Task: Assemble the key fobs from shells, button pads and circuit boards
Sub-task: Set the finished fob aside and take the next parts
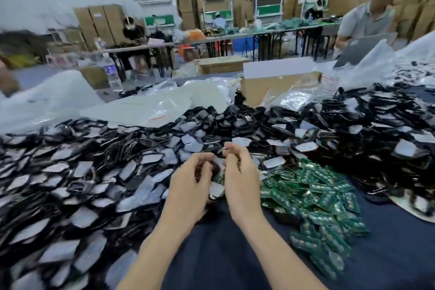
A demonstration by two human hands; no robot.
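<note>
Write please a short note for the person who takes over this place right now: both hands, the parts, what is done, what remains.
Left hand: fingers curled round a small dark piece.
Right hand: fingers curled against the same piece; the blur hides whether it grips.
Parts: black shells heaped left, ahead and right; green circuit boards heaped just right of the hands, on the dark blue cloth. Button pads cannot be told apart.
Done: no finished fob can be picked out.
Left: finish the piece in hand; both heaps are large.
</note>
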